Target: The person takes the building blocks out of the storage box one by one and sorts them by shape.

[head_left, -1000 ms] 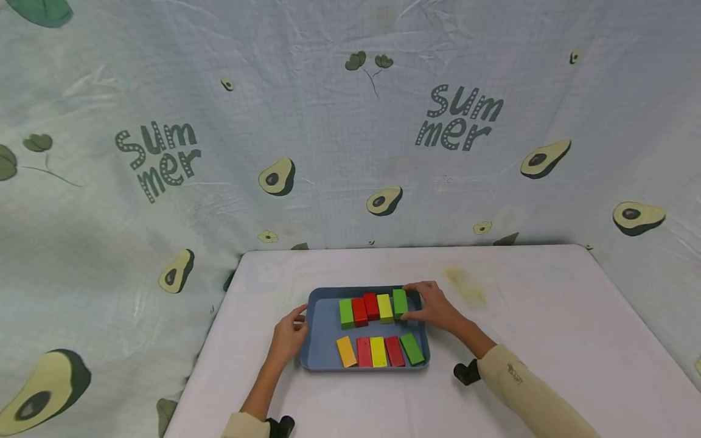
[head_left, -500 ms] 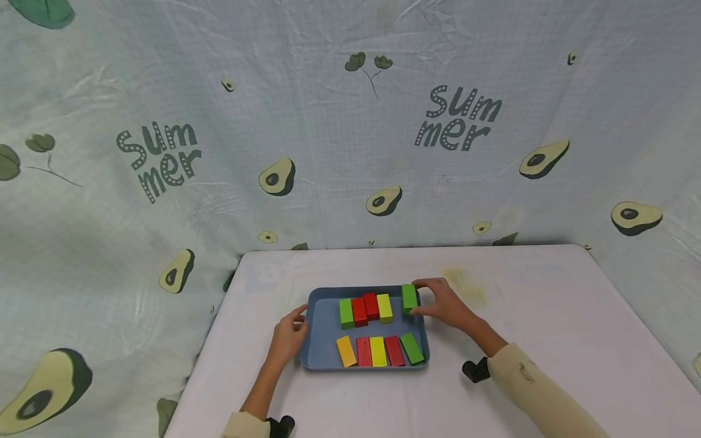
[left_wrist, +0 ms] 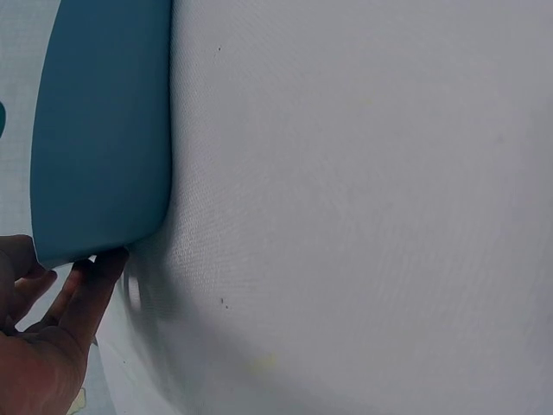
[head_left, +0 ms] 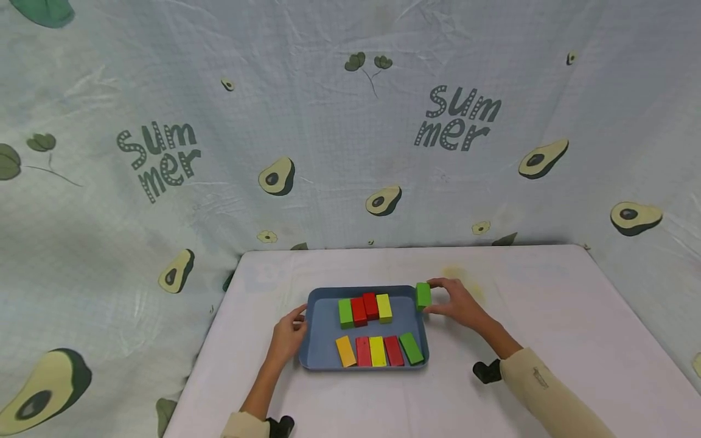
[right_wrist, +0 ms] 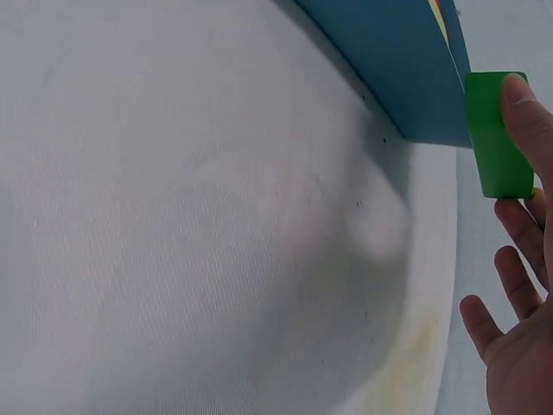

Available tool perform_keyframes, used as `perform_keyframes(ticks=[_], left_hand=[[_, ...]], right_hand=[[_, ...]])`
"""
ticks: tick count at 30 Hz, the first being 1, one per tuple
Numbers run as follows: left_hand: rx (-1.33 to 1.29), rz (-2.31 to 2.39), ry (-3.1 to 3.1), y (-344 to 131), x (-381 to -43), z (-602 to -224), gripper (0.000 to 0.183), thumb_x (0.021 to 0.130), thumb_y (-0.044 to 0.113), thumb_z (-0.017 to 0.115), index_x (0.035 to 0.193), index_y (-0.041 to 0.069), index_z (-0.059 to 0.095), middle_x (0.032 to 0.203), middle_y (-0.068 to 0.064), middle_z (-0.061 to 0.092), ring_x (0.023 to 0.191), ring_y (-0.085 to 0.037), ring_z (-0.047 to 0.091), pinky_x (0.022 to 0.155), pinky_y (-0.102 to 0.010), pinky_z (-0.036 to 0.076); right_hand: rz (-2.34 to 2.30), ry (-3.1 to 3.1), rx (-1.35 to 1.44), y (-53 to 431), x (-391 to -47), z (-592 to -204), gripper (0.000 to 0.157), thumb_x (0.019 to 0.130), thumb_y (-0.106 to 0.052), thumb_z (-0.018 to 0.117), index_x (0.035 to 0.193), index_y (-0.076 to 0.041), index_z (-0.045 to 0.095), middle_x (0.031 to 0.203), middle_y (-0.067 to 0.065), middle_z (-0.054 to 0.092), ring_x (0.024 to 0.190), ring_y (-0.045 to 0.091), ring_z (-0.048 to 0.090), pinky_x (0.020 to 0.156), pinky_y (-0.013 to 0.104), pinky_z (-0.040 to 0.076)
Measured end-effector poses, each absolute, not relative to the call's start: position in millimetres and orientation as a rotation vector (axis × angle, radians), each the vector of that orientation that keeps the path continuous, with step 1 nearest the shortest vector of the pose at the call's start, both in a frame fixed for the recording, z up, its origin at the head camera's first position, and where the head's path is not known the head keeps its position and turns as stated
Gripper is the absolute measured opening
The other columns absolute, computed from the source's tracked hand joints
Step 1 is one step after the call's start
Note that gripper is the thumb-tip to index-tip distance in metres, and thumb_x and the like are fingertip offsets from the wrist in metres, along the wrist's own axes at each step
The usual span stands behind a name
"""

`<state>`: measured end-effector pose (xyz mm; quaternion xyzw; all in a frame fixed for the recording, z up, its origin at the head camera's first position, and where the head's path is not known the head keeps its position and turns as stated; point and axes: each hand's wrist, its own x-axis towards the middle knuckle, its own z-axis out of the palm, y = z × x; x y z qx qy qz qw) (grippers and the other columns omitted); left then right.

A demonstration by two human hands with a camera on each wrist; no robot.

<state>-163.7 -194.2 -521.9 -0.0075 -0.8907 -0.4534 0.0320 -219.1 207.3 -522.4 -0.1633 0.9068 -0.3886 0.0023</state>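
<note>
My right hand [head_left: 460, 304] pinches a green wooden block [head_left: 423, 296] between thumb and fingers. The block is up at the far right corner of a blue-grey tray [head_left: 328, 348], overlapping its rim in the head view. In the right wrist view the thumb lies on the face of the green block [right_wrist: 499, 143], with the other fingers spread below. My left hand [head_left: 287, 337] holds the tray's left edge. The left wrist view shows its fingertips [left_wrist: 112, 259] against the tray's outer wall [left_wrist: 104, 147], the thumb side up at the rim.
Inside the tray, the back row has a green block [head_left: 346, 313], two red blocks and a yellow block [head_left: 384, 308]. The front row runs from an orange block [head_left: 346, 351] to a tilted green block [head_left: 411, 348]. A white-covered table [head_left: 493, 395] meets a printed cloth backdrop [head_left: 328, 121].
My right hand has carried the green block rightward from the end of the back row to the tray's far right corner. The left hand and tray stay in place.
</note>
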Motion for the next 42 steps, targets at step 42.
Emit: perform_keyframes(ticks=[42], left_hand=[[-0.03,-1.405,-2.743,-193.5,-163.0,-522.3,0.043,0.087,-0.005,0.055,0.13,-0.005,0.053,0.101,-0.02,0.062,0.088,-0.031,0.064,0.068,-0.036,0.051]], right_hand=[[-1.139,2.897,-0.484,240.6,-201.4,-548.5,0.069,0.072,-0.029,0.082,0.127,0.002,0.054,0.124,0.018,0.055,0.11,0.035,0.043,0.091,0.055,0.034]])
